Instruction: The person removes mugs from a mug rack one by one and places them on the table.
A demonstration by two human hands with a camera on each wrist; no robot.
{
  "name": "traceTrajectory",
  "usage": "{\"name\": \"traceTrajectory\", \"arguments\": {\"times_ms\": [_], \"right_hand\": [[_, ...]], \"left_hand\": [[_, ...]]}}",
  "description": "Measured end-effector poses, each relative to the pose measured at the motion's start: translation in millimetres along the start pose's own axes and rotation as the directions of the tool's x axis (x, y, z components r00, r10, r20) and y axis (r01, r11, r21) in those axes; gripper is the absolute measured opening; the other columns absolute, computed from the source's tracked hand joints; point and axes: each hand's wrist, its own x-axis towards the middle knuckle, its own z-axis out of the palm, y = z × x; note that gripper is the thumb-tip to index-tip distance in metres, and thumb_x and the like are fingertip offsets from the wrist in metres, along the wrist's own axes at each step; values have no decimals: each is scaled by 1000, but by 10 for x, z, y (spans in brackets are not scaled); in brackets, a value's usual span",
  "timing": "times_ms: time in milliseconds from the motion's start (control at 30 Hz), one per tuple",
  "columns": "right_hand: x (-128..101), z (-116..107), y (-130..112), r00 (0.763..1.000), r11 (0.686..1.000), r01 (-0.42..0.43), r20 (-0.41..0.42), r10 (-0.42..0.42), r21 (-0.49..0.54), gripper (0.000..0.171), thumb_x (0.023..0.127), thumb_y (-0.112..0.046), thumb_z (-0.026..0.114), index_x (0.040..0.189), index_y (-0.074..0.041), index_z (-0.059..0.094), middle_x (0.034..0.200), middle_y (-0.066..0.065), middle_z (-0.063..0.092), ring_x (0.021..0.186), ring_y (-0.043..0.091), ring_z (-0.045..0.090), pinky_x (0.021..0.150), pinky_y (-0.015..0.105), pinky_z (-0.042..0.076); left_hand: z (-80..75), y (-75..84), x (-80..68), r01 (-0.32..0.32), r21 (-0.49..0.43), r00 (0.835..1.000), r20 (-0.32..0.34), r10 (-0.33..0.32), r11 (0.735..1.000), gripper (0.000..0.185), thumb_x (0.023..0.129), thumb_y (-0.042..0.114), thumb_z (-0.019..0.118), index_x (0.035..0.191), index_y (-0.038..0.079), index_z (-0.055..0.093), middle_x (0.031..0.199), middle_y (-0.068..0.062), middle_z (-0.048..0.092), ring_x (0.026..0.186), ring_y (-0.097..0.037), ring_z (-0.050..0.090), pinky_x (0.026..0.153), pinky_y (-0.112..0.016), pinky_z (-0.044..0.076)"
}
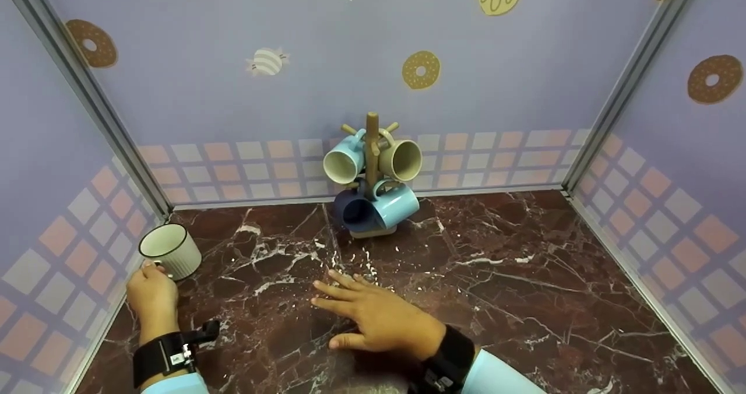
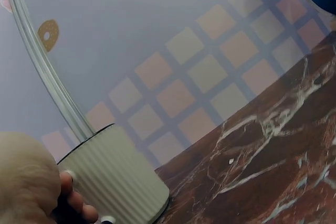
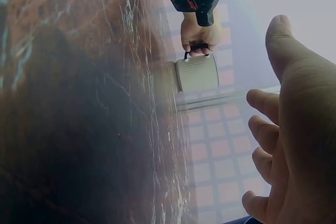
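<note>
Left hand [image 1: 152, 292] fingers curled round the handle of a ribbed cream mug [image 1: 171, 250], upright at the table's [image 1: 524, 277] left wall corner. Right hand [image 1: 376, 318] flat, fingers spread on dark red marble. Wooden mug tree [image 1: 372, 149] at back carries four glossy mugs, well apart

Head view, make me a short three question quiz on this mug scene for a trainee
1. True or false: the left hand grips the ribbed cream mug by its handle.
2. How many mugs hang on the wooden mug tree?
3. The right hand is: A) holding a mug, B) lying flat on the marble counter, C) touching the tree.

Key: 1 true; 2 four; 3 B.
</note>
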Motion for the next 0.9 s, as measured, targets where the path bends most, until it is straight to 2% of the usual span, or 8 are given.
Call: {"name": "traceTrajectory", "arguments": {"times_ms": [100,300,367,467,533,700,800,900], "right_hand": [[1,-16,12,1000,1000,-4,0,4,-7,83,113,-75,43,182,-31,28,191,-11,3,180,25,6,145,55,16],[-11,-27,23,1000,1000,-25,5,25,-7,83,113,-73,46,182,-32,26,191,-11,2,180,25,5,145,55,15],[-10,-28,21,1000,1000,-27,7,27,-6,83,113,-75,43,182,-34,24,191,-11,2,180,25,5,145,55,15],[-5,-27,18,1000,1000,-25,11,26,-6,83,113,-76,41,182,-34,23,191,-11,1,180,25,5,145,55,15],[-6,-25,20,1000,1000,-26,11,27,-2,84,112,-76,41,182,-33,24,191,-11,1,180,25,5,145,54,15],[-14,-25,39,1000,1000,-27,-1,27,-5,83,113,-76,43,181,-32,28,191,-12,4,180,25,8,145,54,17],[-20,-36,59,1000,1000,-24,-11,24,-10,83,113,-75,44,181,-32,29,192,-10,6,180,27,10,145,53,18],[-19,-64,82,999,1000,-26,-22,26,-8,83,112,-74,48,181,-31,31,192,-7,10,180,29,11,145,54,20]], "left_hand": [[-13,-2,1,-21,32,1000,-17,22,999,61,123,34,25,128,-13,64,131,-41,62,134,-56,58,123,-64,42],[-5,6,10,-18,11,998,-57,19,1000,60,123,36,32,126,-11,68,99,-24,67,128,-50,61,118,-59,45],[0,8,10,-22,9,997,-69,22,1000,60,123,36,32,126,-12,68,105,-29,67,129,-50,61,118,-59,45],[5,6,8,-23,3,997,-76,23,1000,61,123,36,32,127,-13,68,127,-40,64,132,-52,59,121,-60,44],[7,5,8,-16,0,997,-72,16,1000,62,122,37,31,129,-12,67,136,-40,62,134,-51,58,122,-60,43],[8,32,20,22,-38,997,-78,-25,999,59,121,36,33,128,-13,67,134,-35,64,136,-47,59,122,-56,44],[10,84,11,35,-72,990,-134,-45,997,51,118,34,43,133,-10,65,138,-30,62,146,-47,53,129,-53,41],[10,181,-26,30,-97,978,-205,-50,995,43,113,32,52,137,-2,64,133,-10,57,157,-42,43,132,-48,39]]}}
